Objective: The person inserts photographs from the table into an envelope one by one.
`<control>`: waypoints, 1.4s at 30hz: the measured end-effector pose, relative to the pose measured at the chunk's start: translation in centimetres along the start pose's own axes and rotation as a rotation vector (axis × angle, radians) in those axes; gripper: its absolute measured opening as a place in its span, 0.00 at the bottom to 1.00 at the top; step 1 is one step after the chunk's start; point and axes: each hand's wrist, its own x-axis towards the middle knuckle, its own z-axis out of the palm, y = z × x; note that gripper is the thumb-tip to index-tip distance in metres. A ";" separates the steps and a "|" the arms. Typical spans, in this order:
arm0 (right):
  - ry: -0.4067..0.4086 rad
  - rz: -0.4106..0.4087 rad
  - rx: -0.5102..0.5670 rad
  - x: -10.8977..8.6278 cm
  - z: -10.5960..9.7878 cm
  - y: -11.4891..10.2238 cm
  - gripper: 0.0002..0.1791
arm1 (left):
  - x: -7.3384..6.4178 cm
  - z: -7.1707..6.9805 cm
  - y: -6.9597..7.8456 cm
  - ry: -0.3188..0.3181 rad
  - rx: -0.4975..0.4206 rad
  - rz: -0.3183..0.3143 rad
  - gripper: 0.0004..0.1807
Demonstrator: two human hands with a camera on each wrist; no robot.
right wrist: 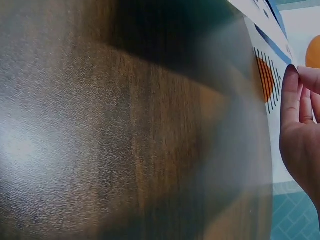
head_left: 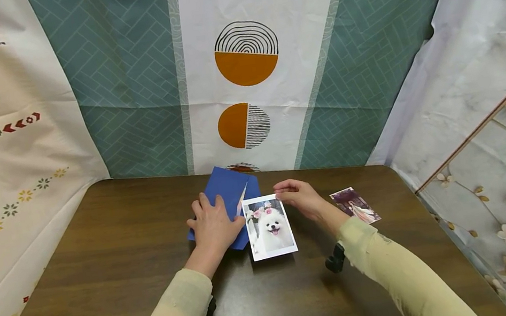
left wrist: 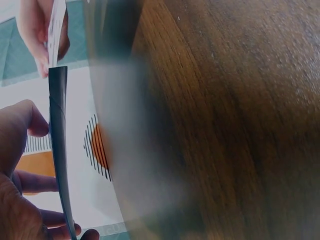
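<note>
While the right hand point(head_left: 302, 198) pinches the white-bordered rectangular dog photo point(head_left: 269, 227) by an upper corner above the brown wooden counter point(head_left: 101, 255), the left hand point(head_left: 214, 224) grips the flat blue paper envelope point(head_left: 227, 183) beside it, fingers spread. Best bet: light pinch on the border, envelope steady, photo square to it, so corners don't snag or crease.

The blue envelope point(head_left: 227, 182) and dog photo point(head_left: 271, 231) block the middle, while the table point(head_left: 101, 255) leaves passage at left.
</note>
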 end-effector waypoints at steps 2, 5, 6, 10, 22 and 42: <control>-0.006 -0.006 -0.020 0.3 0.0 0.0 0.22 | 0.0 0.0 0.1 -0.002 0.001 -0.001 0.44; -0.006 -0.015 -0.064 0.6 -0.1 0.0 0.22 | 0.0 0.1 0.2 -0.006 0.008 -0.004 0.44; -0.001 -0.019 -0.079 0.7 -0.1 0.0 0.22 | 0.1 0.1 0.3 -0.007 0.009 -0.004 0.44; 0.027 -0.028 -0.110 1.1 -0.4 0.1 0.22 | 0.1 0.3 0.5 -0.010 0.014 0.002 0.44; 0.153 -0.073 -0.124 2.6 0.6 -0.8 0.17 | 0.0 0.6 1.0 -0.027 0.015 0.010 0.46; 0.265 -0.138 -0.059 3.0 4.9 -0.4 0.14 | 0.1 0.7 1.4 -0.021 0.019 0.001 0.46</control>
